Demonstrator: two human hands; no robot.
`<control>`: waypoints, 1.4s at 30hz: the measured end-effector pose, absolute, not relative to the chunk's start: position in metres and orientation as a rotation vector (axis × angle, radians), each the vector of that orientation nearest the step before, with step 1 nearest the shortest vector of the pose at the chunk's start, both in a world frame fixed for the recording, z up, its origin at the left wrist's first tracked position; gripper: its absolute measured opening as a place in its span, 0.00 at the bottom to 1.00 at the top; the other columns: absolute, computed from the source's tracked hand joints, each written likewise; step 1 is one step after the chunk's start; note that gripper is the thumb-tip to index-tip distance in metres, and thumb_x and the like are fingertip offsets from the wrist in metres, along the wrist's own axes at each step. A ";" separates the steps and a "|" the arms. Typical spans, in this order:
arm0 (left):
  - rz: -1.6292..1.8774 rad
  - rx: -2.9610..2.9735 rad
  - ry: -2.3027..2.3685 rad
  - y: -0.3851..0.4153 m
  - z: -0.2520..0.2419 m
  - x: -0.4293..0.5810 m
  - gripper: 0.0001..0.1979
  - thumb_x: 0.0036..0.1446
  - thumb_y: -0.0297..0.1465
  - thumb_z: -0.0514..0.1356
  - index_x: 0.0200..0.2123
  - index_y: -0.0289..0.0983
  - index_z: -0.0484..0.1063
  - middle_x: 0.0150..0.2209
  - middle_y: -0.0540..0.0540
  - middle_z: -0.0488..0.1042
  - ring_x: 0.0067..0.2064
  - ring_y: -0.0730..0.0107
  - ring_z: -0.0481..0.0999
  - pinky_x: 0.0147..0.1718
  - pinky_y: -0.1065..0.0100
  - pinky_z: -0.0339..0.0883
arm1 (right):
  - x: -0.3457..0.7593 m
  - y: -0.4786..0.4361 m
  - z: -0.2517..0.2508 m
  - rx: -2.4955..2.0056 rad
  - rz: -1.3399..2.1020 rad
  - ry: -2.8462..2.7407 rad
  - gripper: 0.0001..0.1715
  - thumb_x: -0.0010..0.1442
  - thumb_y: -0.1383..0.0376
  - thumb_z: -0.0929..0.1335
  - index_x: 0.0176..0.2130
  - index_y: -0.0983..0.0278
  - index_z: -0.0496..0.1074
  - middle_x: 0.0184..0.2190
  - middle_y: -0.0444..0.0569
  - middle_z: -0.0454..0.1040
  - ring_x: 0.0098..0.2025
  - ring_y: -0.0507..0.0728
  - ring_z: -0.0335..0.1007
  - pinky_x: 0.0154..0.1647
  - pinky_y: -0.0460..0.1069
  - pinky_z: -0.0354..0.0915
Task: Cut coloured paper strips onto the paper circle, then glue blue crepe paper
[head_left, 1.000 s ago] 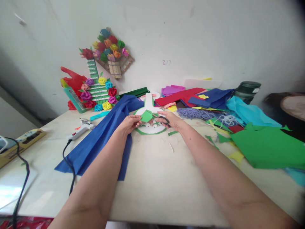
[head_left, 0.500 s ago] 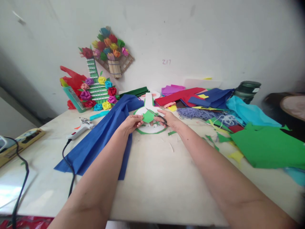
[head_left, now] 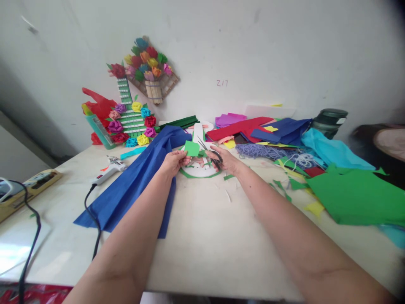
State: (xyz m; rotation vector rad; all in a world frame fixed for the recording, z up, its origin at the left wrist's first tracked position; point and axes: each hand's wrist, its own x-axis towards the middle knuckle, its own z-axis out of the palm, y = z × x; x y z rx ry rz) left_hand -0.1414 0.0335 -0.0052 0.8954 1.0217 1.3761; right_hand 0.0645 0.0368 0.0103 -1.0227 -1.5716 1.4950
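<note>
Pinched between the fingertips of my left hand (head_left: 176, 163) is a small green paper piece (head_left: 192, 148), roughly square with a rounded corner. My right hand (head_left: 225, 161) grips black-handled scissors (head_left: 216, 158), whose parted blades point up and left, just right of the paper. Under both hands lies a white cutout (head_left: 202, 171) with a round body, a narrow neck and green edging. Small scraps rest on its body, partly hidden by my fingers.
Blue crepe paper (head_left: 136, 181) spreads left of my hands, beside a glue gun (head_left: 110, 171) and a power strip (head_left: 34, 188). A flower-decorated guitar (head_left: 132, 120) leans at the back. Purple yarn (head_left: 264, 152) and green sheets (head_left: 360, 196) lie to the right.
The green paper has turned in my left hand and shows a squarer outline. The scissors have come away from it, their blades now parted and angled upward.
</note>
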 end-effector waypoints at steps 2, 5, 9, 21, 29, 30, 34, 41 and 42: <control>1.395 0.892 1.014 0.034 -0.006 -0.141 0.04 0.51 0.21 0.57 0.24 0.28 0.67 0.19 0.44 0.73 0.18 0.79 0.70 0.19 0.79 0.66 | 0.064 0.033 0.014 -1.056 1.504 -1.616 0.41 0.54 0.55 0.67 0.60 0.66 0.49 0.14 0.38 0.65 0.15 0.48 0.61 0.12 0.40 0.53; 1.418 0.887 0.996 0.035 -0.006 -0.139 0.04 0.52 0.21 0.56 0.25 0.28 0.67 0.19 0.44 0.73 0.18 0.78 0.71 0.20 0.79 0.67 | 0.061 0.030 0.018 -1.071 1.519 -1.660 0.39 0.54 0.55 0.67 0.59 0.64 0.51 0.14 0.38 0.66 0.14 0.48 0.61 0.11 0.40 0.53; 1.403 0.874 0.991 0.034 -0.005 -0.134 0.05 0.52 0.21 0.57 0.25 0.28 0.66 0.19 0.45 0.72 0.18 0.79 0.70 0.19 0.79 0.66 | 0.056 0.032 0.015 -1.023 1.539 -1.656 0.40 0.53 0.56 0.68 0.59 0.64 0.50 0.15 0.37 0.65 0.14 0.47 0.60 0.12 0.40 0.55; 1.373 0.864 1.008 0.032 -0.002 -0.133 0.06 0.51 0.20 0.56 0.22 0.29 0.66 0.17 0.46 0.71 0.16 0.81 0.68 0.18 0.80 0.64 | 0.051 0.035 0.006 -1.069 1.362 -1.570 0.46 0.46 0.58 0.72 0.58 0.69 0.54 0.14 0.37 0.63 0.14 0.46 0.54 0.10 0.40 0.52; 1.288 0.929 0.958 0.035 -0.007 -0.135 0.05 0.48 0.19 0.57 0.22 0.29 0.67 0.16 0.47 0.70 0.15 0.82 0.65 0.14 0.80 0.61 | 0.050 0.036 0.005 -1.025 1.414 -1.571 0.48 0.48 0.57 0.71 0.61 0.67 0.48 0.17 0.37 0.65 0.16 0.47 0.59 0.12 0.42 0.58; 1.278 0.942 0.951 0.035 -0.008 -0.134 0.05 0.48 0.19 0.58 0.21 0.29 0.67 0.17 0.47 0.70 0.15 0.82 0.65 0.14 0.80 0.60 | 0.050 0.036 0.005 -1.023 1.420 -1.564 0.48 0.48 0.57 0.71 0.61 0.67 0.48 0.17 0.38 0.65 0.17 0.47 0.60 0.12 0.42 0.59; 1.285 0.958 0.946 0.035 -0.006 -0.132 0.05 0.48 0.20 0.59 0.21 0.29 0.66 0.17 0.47 0.69 0.15 0.82 0.65 0.13 0.81 0.59 | 0.050 0.036 0.005 -1.038 1.374 -1.558 0.48 0.47 0.58 0.72 0.60 0.67 0.49 0.16 0.37 0.65 0.16 0.47 0.58 0.11 0.41 0.57; 1.301 0.926 0.994 0.032 0.001 -0.131 0.04 0.48 0.20 0.58 0.23 0.29 0.67 0.16 0.47 0.70 0.14 0.82 0.65 0.13 0.81 0.60 | 0.042 0.033 0.008 -1.114 1.253 -1.511 0.47 0.45 0.61 0.73 0.59 0.70 0.54 0.13 0.35 0.60 0.13 0.46 0.53 0.10 0.41 0.54; 1.308 0.925 1.008 0.032 0.001 -0.131 0.04 0.48 0.20 0.58 0.23 0.29 0.66 0.16 0.47 0.70 0.14 0.82 0.65 0.13 0.81 0.61 | 0.042 0.032 0.009 -1.134 1.277 -1.494 0.46 0.46 0.62 0.73 0.59 0.70 0.53 0.13 0.35 0.60 0.13 0.46 0.53 0.10 0.40 0.54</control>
